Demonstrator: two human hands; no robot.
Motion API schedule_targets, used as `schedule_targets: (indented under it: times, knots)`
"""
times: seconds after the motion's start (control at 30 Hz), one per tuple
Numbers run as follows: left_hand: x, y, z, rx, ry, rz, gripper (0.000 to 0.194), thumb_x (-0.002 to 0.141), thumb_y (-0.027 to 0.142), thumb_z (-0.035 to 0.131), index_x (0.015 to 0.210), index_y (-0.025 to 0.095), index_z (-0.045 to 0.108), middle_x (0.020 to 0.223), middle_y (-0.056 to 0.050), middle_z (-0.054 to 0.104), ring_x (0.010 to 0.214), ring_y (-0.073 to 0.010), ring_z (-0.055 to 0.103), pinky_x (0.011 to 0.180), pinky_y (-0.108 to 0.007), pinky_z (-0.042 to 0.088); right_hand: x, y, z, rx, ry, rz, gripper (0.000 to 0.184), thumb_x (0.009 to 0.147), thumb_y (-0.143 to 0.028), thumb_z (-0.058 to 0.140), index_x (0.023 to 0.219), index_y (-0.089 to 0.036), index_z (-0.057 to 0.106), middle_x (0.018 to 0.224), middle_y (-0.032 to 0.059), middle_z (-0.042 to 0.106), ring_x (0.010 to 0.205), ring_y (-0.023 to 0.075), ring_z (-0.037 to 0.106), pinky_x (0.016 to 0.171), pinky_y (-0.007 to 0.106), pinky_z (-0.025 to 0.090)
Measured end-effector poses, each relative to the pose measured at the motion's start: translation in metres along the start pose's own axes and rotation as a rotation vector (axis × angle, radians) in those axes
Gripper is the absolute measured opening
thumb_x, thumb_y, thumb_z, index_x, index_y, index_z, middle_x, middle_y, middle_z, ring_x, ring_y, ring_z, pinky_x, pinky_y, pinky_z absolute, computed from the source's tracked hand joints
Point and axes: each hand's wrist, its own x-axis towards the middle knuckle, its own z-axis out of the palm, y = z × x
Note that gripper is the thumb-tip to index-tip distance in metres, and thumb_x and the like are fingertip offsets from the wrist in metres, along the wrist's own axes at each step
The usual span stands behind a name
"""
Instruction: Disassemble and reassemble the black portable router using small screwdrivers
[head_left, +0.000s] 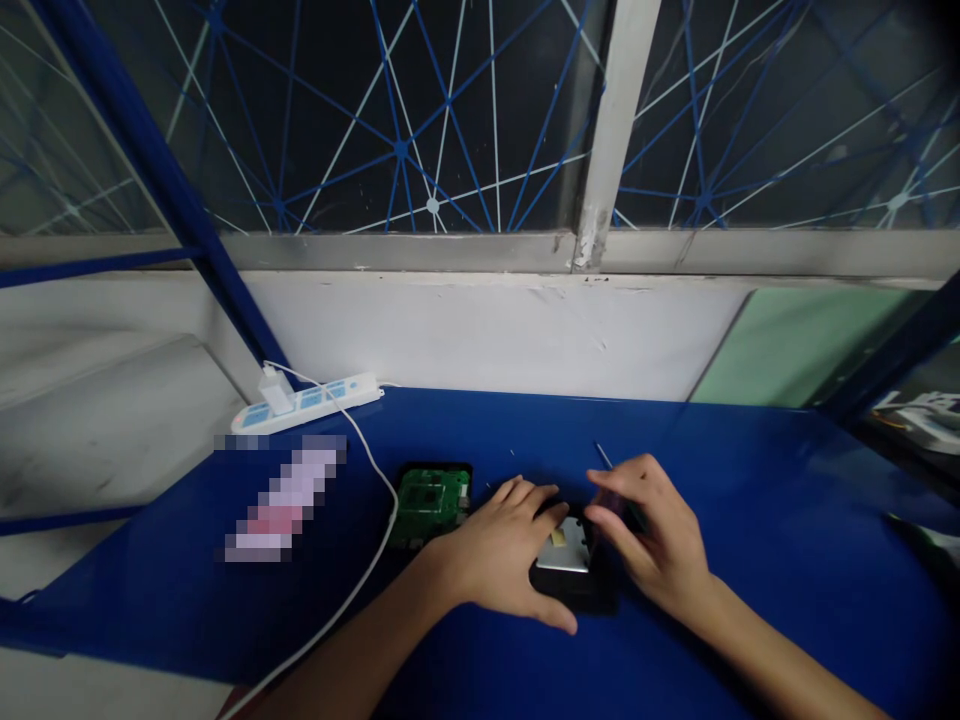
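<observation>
My left hand lies spread with its palm down over the left side of a black casing. Inside that casing, a silver metal plate with a yellowish patch shows beside my fingers. At its right edge, my right hand has its thumb and forefinger closed around a dark purplish handle, which looks like a screwdriver's; its tip is hidden. A thin metal rod sticks out behind that hand; whether it belongs to the handle I cannot tell. Left of my left hand sits a green circuit board in a black shell.
A white power strip with a plugged-in charger stands at the back left. Its white cable runs forward past the circuit board. A blurred-out pinkish item lies on the blue table. A green board leans against the wall.
</observation>
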Motion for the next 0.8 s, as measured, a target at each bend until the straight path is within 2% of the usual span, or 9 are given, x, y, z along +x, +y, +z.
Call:
schedule_targets:
  times: [0.07, 0.2, 0.33, 0.47, 0.57, 0.67, 0.73, 0.8]
  knots:
    - [0.0, 0.0005, -0.0008, 0.006, 0.007, -0.001, 0.106, 0.069, 0.084, 0.064, 0.149, 0.02, 0.038, 0.151, -0.017, 0.043, 0.142, -0.0435, 0.032, 0.118, -0.059, 0.022, -0.0012, 0.0003, -0.0015, 0.02, -0.025, 0.01, 0.034, 0.094, -0.016, 0.056, 0.126, -0.023, 0.061, 0.091, 0.0065, 0.061, 0.081, 0.0191, 0.063, 0.067, 0.033, 0.056]
    - [-0.0001, 0.0009, -0.002, 0.008, 0.011, 0.005, 0.108, 0.069, 0.084, 0.064, 0.151, 0.02, 0.035, 0.151, -0.017, 0.043, 0.142, -0.0429, 0.032, 0.118, -0.058, 0.022, -0.0011, -0.0023, -0.0025, 0.071, -0.077, 0.035, 0.049, 0.098, -0.01, 0.039, 0.143, -0.023, 0.048, 0.114, 0.0117, 0.064, 0.091, 0.0193, 0.067, 0.075, 0.035, 0.058]
    - [-0.0003, 0.0002, -0.0008, 0.002, 0.008, -0.007, 0.107, 0.068, 0.083, 0.065, 0.151, 0.023, 0.035, 0.154, -0.016, 0.039, 0.143, -0.0442, 0.031, 0.118, -0.06, 0.021, 0.0019, -0.0032, 0.0004, 0.017, -0.045, 0.039, 0.054, 0.094, -0.009, 0.052, 0.145, -0.025, 0.045, 0.104, 0.0086, 0.067, 0.085, 0.0183, 0.067, 0.072, 0.033, 0.058]
    - [-0.0004, 0.0, 0.0001, 0.006, -0.004, -0.015, 0.108, 0.067, 0.084, 0.064, 0.15, 0.021, 0.036, 0.155, -0.018, 0.038, 0.144, -0.0443, 0.029, 0.117, -0.061, 0.021, 0.0014, -0.0008, 0.001, -0.012, 0.029, -0.006, 0.041, 0.087, -0.014, 0.069, 0.125, -0.025, 0.06, 0.087, 0.0041, 0.063, 0.077, 0.0188, 0.063, 0.066, 0.034, 0.056]
    - [-0.0005, 0.0007, -0.0008, 0.016, -0.001, -0.013, 0.107, 0.068, 0.084, 0.063, 0.15, 0.02, 0.037, 0.153, -0.017, 0.041, 0.144, -0.0432, 0.03, 0.119, -0.059, 0.021, -0.0011, -0.0012, -0.0016, 0.007, -0.012, -0.005, 0.033, 0.092, -0.015, 0.058, 0.124, -0.023, 0.061, 0.093, 0.0071, 0.063, 0.083, 0.02, 0.064, 0.069, 0.035, 0.056]
    - [-0.0007, 0.0015, -0.0018, 0.028, 0.004, -0.007, 0.109, 0.069, 0.085, 0.062, 0.151, 0.02, 0.035, 0.153, -0.017, 0.041, 0.144, -0.0425, 0.03, 0.12, -0.059, 0.02, -0.0017, -0.0034, -0.0034, 0.062, -0.081, 0.023, 0.045, 0.097, -0.009, 0.041, 0.14, -0.021, 0.051, 0.111, 0.0114, 0.064, 0.093, 0.0194, 0.066, 0.076, 0.035, 0.057]
    - [-0.0008, 0.0017, -0.002, 0.031, -0.002, -0.008, 0.109, 0.068, 0.086, 0.062, 0.151, 0.02, 0.036, 0.154, -0.017, 0.04, 0.144, -0.0431, 0.03, 0.119, -0.059, 0.02, -0.0003, -0.0043, -0.0028, 0.053, -0.085, 0.036, 0.051, 0.097, -0.007, 0.043, 0.145, -0.022, 0.045, 0.112, 0.0109, 0.065, 0.093, 0.0184, 0.066, 0.078, 0.034, 0.057]
    - [-0.0008, 0.0016, -0.0019, 0.034, -0.011, -0.018, 0.111, 0.067, 0.086, 0.061, 0.151, 0.019, 0.036, 0.155, -0.018, 0.038, 0.145, -0.0444, 0.028, 0.119, -0.06, 0.02, 0.0013, -0.0041, -0.0013, 0.025, -0.047, 0.032, 0.052, 0.095, -0.007, 0.052, 0.144, -0.023, 0.046, 0.103, 0.0082, 0.065, 0.088, 0.0178, 0.064, 0.075, 0.033, 0.056]
